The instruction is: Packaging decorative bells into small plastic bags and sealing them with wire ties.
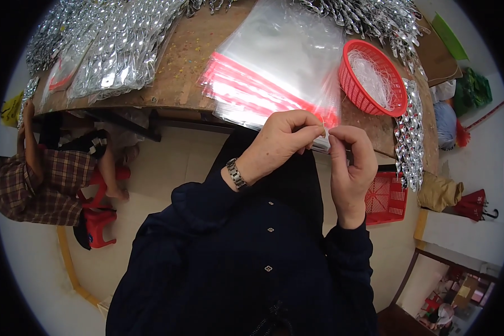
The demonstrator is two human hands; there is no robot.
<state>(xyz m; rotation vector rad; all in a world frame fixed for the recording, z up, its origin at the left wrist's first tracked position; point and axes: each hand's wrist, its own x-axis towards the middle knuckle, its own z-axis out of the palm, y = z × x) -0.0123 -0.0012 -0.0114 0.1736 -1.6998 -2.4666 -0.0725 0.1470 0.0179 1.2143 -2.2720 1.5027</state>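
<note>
My left hand (pixel 280 140), with a watch (pixel 235 173) on its wrist, is closed in a pinch at the table's front edge. My right hand (pixel 353 168) meets it there, thumb and forefinger also pinched. Between the fingertips shows a bit of something thin and pale, too small to name. Just beyond both hands lies a stack of clear plastic bags (pixel 280 50) with red strips along the near end. To the right of the stack, a red plastic basket (pixel 364 103) holds a tangle of clear, thin strands (pixel 369 78).
Silvery strings of shiny pieces (pixel 123 50) cover the table's left; more hang over its right edge (pixel 410 134). A red crate (pixel 387 196) sits below on the right. At the left, another person (pixel 45 173) in a checked shirt sits on a red stool (pixel 99 224).
</note>
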